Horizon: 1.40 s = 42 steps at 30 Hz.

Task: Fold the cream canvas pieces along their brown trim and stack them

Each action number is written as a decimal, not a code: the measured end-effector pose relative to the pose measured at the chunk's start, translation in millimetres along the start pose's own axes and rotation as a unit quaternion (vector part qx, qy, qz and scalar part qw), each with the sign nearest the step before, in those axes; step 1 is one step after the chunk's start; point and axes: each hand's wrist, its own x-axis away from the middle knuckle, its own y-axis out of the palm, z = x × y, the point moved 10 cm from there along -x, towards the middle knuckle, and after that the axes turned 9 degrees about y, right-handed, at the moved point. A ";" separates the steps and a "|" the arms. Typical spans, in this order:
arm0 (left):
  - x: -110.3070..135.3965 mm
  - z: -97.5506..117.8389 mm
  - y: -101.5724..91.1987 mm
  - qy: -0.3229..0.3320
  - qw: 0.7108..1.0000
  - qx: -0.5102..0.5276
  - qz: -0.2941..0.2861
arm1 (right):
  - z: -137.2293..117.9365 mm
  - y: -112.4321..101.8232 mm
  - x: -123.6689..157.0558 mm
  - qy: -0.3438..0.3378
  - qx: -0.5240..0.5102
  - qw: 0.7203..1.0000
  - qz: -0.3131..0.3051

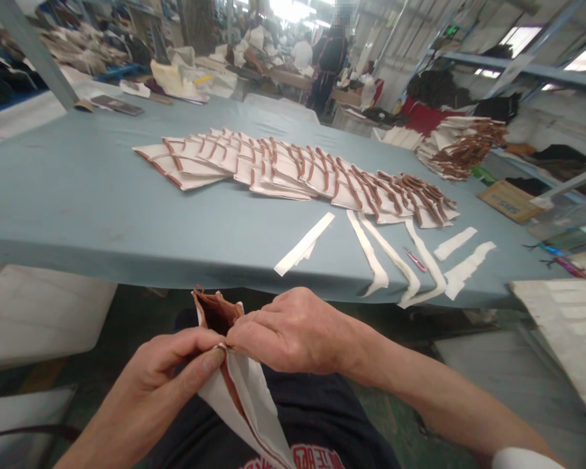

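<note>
Left hand: pinches edge of white-and-brown fabric piece, near side.
Right hand: grips same piece, just beside left hand.
Table: blue-grey; overlapping pieces in row across middle.
White strips: near edge, centre to right; pink tool among them.
Far right: stacked pieces.

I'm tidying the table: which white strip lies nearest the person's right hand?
The leftmost strip, lying slantwise near the table's front edge, just beyond the right hand; the other strips lie farther right.
</note>
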 end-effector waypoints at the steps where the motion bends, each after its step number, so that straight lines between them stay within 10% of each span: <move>1: -0.6 2.6 0.5 0.005 1.000 0.003 -0.001 | -1.1 1.2 -1.8 0.001 0.008 1.000 -0.006; 16: 3.4 11.3 9.9 0.024 0.998 -0.042 -0.050 | 35.8 30.3 -18.4 0.229 -0.290 0.896 -0.248; 23: -18.7 35.0 7.2 0.046 0.994 -0.100 -0.027 | 32.5 16.4 -24.7 0.272 -0.082 0.932 -0.227; 30: -6.2 23.1 11.0 0.047 0.997 -0.046 -0.040 | 40.1 31.1 -5.6 0.270 -0.342 0.869 -0.235; 42: -0.6 25.4 7.4 0.038 0.997 0.038 -0.055 | 21.0 3.1 -2.8 0.170 -0.253 0.947 -0.097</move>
